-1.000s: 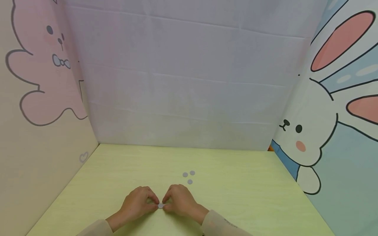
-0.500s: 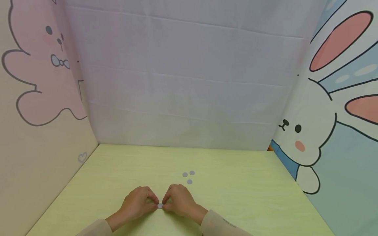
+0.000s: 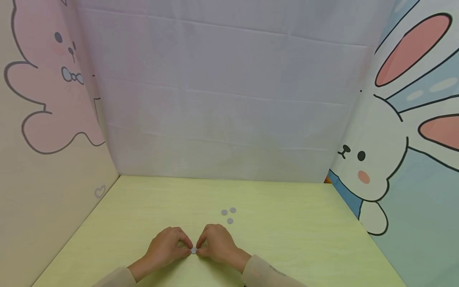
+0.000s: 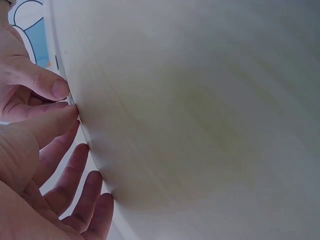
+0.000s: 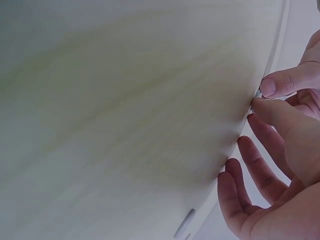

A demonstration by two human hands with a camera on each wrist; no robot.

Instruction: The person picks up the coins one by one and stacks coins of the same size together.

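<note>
Left hand [image 3: 167, 247] and right hand [image 3: 217, 244] together pinch one small grey round disc [image 3: 194, 250] low on the pale green counter [image 3: 305, 231], near the front edge. Three loose grey discs [image 3: 228, 214] lie just beyond (unobstructed). Nothing has shifted since the earlier frames.

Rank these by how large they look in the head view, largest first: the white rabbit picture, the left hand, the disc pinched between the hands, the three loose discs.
1. White rabbit picture.
2. Left hand.
3. Pinched disc and the three loose discs: each looks alike in size, so no ranking among them.
</note>
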